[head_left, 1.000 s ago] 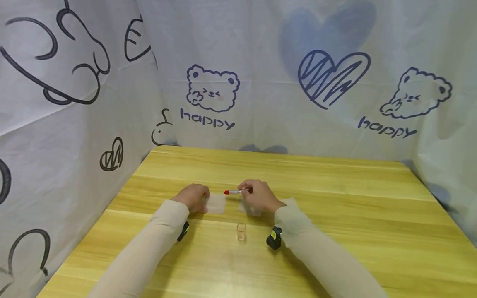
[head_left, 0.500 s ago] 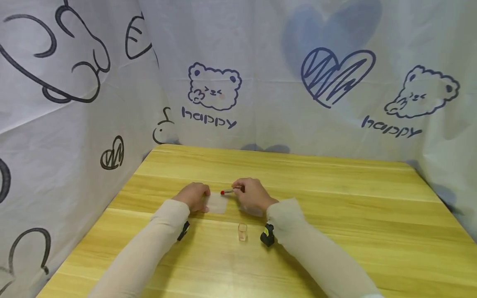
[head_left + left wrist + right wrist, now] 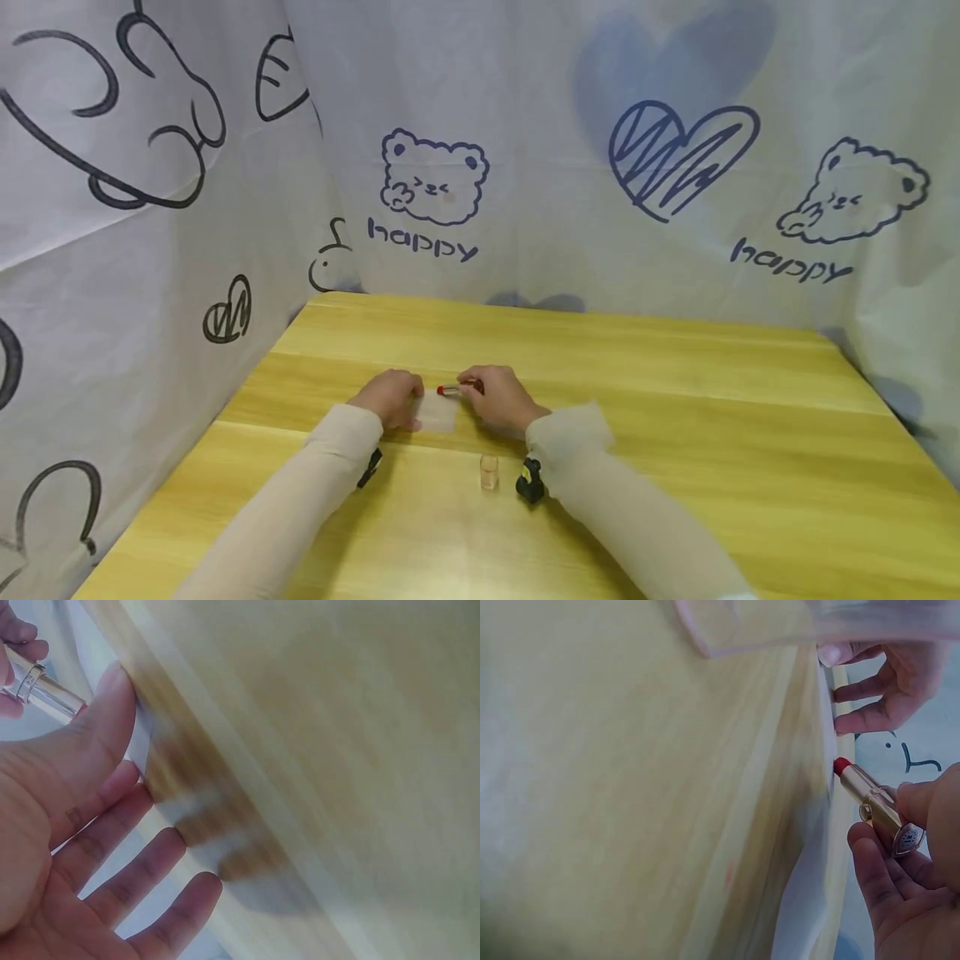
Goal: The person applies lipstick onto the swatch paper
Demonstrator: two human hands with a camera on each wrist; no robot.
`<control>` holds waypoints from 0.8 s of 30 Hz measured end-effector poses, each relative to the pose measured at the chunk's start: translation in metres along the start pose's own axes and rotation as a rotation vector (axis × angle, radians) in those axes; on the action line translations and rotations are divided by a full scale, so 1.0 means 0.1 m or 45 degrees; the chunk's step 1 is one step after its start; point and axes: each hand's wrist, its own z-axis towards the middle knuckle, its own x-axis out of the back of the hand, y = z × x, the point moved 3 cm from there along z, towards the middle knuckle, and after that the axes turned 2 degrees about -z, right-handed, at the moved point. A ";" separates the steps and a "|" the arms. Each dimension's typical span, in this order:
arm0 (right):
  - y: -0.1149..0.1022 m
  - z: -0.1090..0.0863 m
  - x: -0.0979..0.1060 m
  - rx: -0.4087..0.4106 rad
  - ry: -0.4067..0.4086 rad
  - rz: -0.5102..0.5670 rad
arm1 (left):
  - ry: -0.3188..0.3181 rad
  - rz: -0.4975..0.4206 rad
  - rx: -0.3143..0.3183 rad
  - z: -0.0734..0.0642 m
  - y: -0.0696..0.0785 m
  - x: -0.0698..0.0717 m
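My right hand (image 3: 498, 398) pinches a lipstick (image 3: 870, 799) between thumb and fingers. The lipstick has a gold-coloured tube and an extended red tip, which points left. In the head view that tip overlaps the far edge of a small white paper sheet (image 3: 437, 414). My left hand (image 3: 390, 398) rests at the sheet's left side. Its thumb and fingertips touch down there, fingers spread and only slightly bent in the left wrist view. A clear lipstick cap (image 3: 489, 472) stands on the table, nearer than both hands. Another white sheet (image 3: 802, 900) lies partly hidden under my right hand.
The yellow wood-grain table (image 3: 675, 375) runs back to white curtains (image 3: 540, 208) with drawn bears and hearts. A pale corner of sheet (image 3: 600, 417) shows beside the right sleeve. Black wrist cameras hang under both wrists.
My right hand has moved left with the lipstick, bringing the red tip from beside the left sheet to over its far edge. The left hand has stayed in place.
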 end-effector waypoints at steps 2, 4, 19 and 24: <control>-0.01 -0.02 -0.03 0.014 0.000 -0.011 | -0.004 -0.001 0.001 -0.01 -0.01 -0.03; -0.01 -0.03 -0.05 0.015 0.004 -0.029 | 0.008 -0.001 -0.002 -0.03 -0.02 -0.04; -0.09 -0.03 -0.02 0.052 0.009 -0.117 | 0.017 -0.001 -0.035 0.01 0.00 0.00; -0.11 -0.03 -0.04 0.064 -0.013 -0.158 | 0.012 0.008 -0.032 0.01 -0.02 -0.02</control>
